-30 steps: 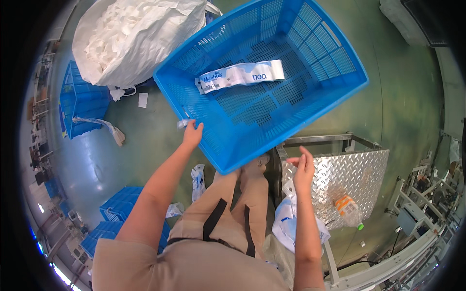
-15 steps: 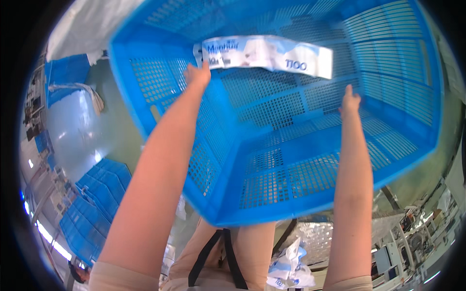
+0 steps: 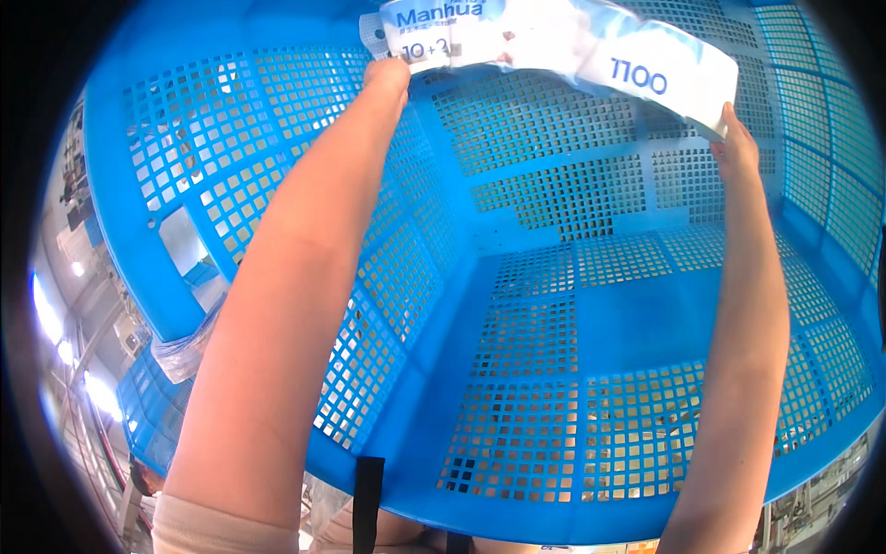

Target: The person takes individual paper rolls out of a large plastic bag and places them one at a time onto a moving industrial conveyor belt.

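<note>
Currently I count 2 bare hands on 1 long white-and-blue package (image 3: 646, 69), which lies across the upper middle and upper right of the frame, within 1 big blue basket (image 3: 646, 323). From my view, the left hand (image 3: 388, 81) is closed on the package's left end, while the right hand (image 3: 738, 143) pinches its right end, thumb in front; I can't see the other fingers behind it. At the basket's left side, I see 1 crumpled clear plastic piece (image 3: 178, 360). Low in the frame hang 2 black straps (image 3: 368, 503).
</note>
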Available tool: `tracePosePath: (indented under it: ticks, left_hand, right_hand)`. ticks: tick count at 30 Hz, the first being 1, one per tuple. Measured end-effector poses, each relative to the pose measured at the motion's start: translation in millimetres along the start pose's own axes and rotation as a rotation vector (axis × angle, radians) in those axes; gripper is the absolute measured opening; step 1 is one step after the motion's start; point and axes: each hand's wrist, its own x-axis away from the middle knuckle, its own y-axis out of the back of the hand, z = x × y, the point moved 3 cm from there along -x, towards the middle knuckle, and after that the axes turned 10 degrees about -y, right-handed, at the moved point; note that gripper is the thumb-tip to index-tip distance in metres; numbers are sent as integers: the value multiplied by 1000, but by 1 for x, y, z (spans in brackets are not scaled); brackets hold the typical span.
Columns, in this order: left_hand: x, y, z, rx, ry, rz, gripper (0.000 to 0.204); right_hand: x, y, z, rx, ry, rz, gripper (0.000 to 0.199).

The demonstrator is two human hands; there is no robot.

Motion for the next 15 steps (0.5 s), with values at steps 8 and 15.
tracePosePath:
  ticks: [8, 15]
  left_hand:
    - [-7, 11, -17, 242, 11, -16, 31]
    - [5, 13, -15, 143, 64, 264, 32]
  right_hand:
    - [22, -3, 28, 274, -57, 27, 76]
    - [65, -42, 76, 457, 607, -31, 54]
